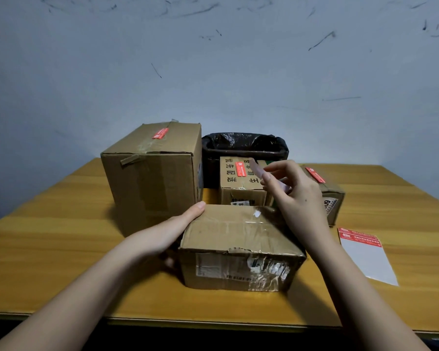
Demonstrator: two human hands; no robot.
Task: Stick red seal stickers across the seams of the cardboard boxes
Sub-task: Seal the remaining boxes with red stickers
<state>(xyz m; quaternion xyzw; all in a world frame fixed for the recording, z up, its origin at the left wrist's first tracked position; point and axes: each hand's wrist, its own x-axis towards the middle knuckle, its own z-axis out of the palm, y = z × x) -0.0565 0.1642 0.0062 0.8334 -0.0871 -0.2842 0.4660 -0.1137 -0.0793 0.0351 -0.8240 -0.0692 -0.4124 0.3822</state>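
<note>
A worn cardboard box (238, 239) with a taped top seam sits nearest me on the wooden table (61, 239). My left hand (173, 231) lies flat against its left side, fingers straight. Above the box, my right hand (294, 196) pinches a red seal sticker (257, 173), its pale back turned toward me. A tall box (152, 178) at the left, a printed box (241, 178) in the middle and a box (332, 196) at the right each carry a red seal sticker on top.
A sticker sheet (365, 257), mostly white backing with a red strip at its top, lies on the table to the right. A bin lined with a black bag (243, 145) stands behind the boxes against the scuffed wall. The table's front edge runs close below the near box.
</note>
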